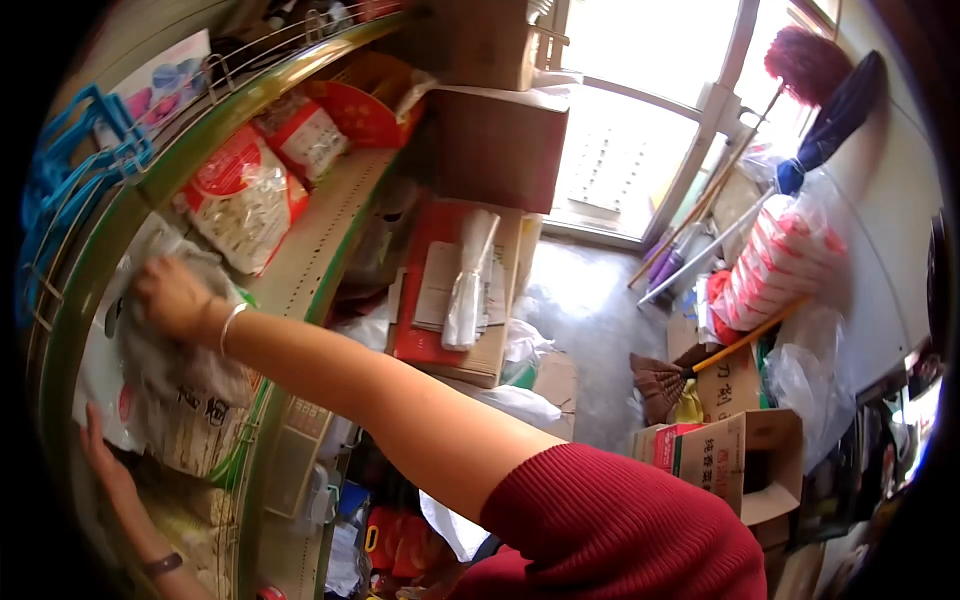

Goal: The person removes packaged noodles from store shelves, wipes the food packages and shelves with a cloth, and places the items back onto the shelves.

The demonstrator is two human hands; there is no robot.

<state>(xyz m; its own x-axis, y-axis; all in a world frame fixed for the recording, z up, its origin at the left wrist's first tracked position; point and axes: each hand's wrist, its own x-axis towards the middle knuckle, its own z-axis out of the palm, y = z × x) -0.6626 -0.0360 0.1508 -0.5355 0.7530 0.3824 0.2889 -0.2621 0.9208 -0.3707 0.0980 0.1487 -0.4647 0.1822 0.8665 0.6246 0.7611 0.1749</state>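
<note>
My right hand reaches in from the lower right to the upper shelf at the left. Its fingers are curled into a crumpled grey cloth, which lies over a clear package with dark printed characters. Lower down at the far left is my left hand, fingers stretched upward beside the lower edge of a white sheet or bag; its palm is partly dim. Just above the cloth, a red and clear bag of pale food rests on the shelf.
Blue hangers hang on the shelf's wire rail. Stacked cartons stand behind. A red box carries a rolled clear bag. Across the grey floor are a broom, an opened carton and a red-striped bag.
</note>
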